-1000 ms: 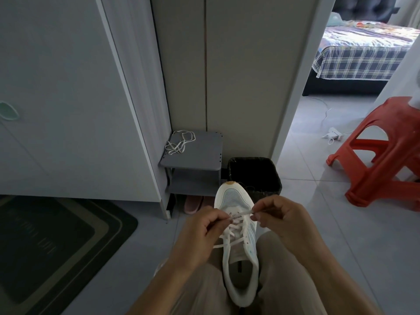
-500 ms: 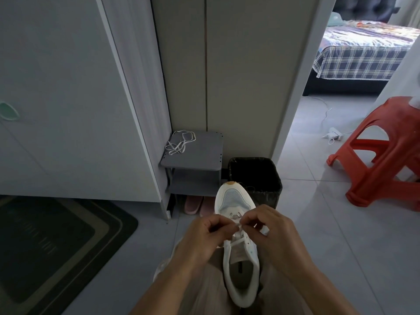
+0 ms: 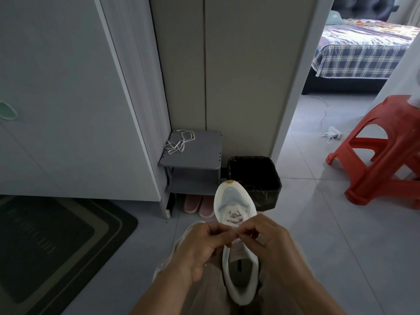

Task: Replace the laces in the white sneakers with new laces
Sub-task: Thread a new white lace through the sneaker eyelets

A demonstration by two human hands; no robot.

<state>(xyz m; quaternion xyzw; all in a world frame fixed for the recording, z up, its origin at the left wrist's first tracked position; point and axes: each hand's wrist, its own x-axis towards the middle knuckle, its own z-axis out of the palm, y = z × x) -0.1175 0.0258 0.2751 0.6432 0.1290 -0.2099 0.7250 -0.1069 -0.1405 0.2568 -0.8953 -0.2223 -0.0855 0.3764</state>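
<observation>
Grip: left hand (image 3: 200, 248) and right hand (image 3: 270, 242) both curled, fingertips meeting over throat of sneaker (image 3: 234, 198), pinching white lace (image 3: 234, 220). Sneaker on lap, toe pointing away, heel opening toward person. Crossings of white lace visible just beyond fingertips. Beyond sneaker toe, to left: loose lace (image 3: 179, 142) coiled on grey shelf (image 3: 200, 153). Black bin (image 3: 256, 178) just behind toe. Pink slippers (image 3: 198, 204) left of toe.

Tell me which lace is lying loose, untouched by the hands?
The loose lace bunched on the grey shelf by the wall. The threaded lace runs through the sneaker on the lap, pinched by the left hand and right hand.
</observation>
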